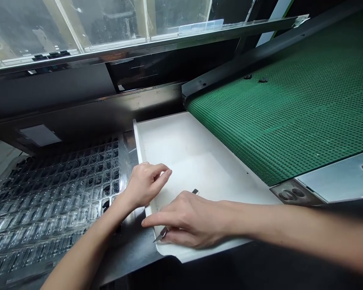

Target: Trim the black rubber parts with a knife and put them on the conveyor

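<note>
My right hand point(187, 221) is closed around a slim pointed metal tool point(161, 234), low over the front of a white tray point(181, 145). The tool's sharp tip points to the lower left, and its flat other end shows behind the knuckles. The fingers cover its middle, and the index finger stretches out to the left. My left hand point(148, 183) is above the tray's left rim, thumb and index fingertips pinched together. Whether anything tiny is between them cannot be made out. Beside my left forearm lies a clear compartment tray point(63, 201) with small black parts point(109, 165) in its far and right-hand pockets.
A green mesh conveyor belt point(290, 104) borders the white tray on the right, with a few small black pieces point(262, 80) on it. A metal end plate point(302, 191) sits at its near corner. Behind stand a metal rail point(139, 100) and clear panels point(109, 24).
</note>
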Demonstrator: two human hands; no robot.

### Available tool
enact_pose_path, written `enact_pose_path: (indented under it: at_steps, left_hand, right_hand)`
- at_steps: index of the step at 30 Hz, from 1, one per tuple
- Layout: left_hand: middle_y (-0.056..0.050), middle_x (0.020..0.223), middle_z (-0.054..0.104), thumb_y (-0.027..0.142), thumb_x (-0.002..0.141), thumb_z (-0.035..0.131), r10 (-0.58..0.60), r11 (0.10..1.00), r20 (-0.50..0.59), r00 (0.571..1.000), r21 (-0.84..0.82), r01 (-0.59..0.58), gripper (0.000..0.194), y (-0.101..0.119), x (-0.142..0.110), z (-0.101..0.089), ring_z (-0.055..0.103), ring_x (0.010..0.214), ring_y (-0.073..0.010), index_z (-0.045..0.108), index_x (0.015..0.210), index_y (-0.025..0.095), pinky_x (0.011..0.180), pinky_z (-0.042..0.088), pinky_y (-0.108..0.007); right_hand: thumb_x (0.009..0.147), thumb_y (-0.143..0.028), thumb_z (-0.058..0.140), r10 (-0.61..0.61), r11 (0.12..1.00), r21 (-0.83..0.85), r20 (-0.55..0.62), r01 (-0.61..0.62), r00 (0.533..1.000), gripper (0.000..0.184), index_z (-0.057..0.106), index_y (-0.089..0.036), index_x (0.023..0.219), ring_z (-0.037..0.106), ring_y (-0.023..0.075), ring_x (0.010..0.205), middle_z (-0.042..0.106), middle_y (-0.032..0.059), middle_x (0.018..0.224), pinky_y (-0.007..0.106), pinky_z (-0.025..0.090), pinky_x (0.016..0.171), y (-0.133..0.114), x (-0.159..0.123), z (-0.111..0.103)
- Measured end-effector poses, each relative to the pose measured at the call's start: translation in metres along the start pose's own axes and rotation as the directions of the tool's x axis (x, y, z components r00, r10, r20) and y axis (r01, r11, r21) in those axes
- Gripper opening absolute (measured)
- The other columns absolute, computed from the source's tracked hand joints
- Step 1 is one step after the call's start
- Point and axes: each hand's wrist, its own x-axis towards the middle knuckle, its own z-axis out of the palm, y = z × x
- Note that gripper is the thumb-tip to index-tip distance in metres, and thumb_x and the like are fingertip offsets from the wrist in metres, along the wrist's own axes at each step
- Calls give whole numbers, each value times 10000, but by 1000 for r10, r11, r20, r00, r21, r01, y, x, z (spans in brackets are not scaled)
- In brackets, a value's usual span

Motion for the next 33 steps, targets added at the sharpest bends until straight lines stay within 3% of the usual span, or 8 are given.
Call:
enact_pose_path:
  at_steps: [33]
  left_hand:
    - [-6, 829, 800, 408, 1109, 584, 10, 999, -7, 1000, -38, -11, 327, -1, -1, 0, 632, 706, -168, 831, 978, 239, 747, 420, -334]
  right_hand:
    - [1105, -328, 703, 79, 989, 124, 62, -86, 995, 462, 633, -248, 1554, 661, 160, 688, 796, 12, 955, 276, 470, 694, 1, 0, -3]
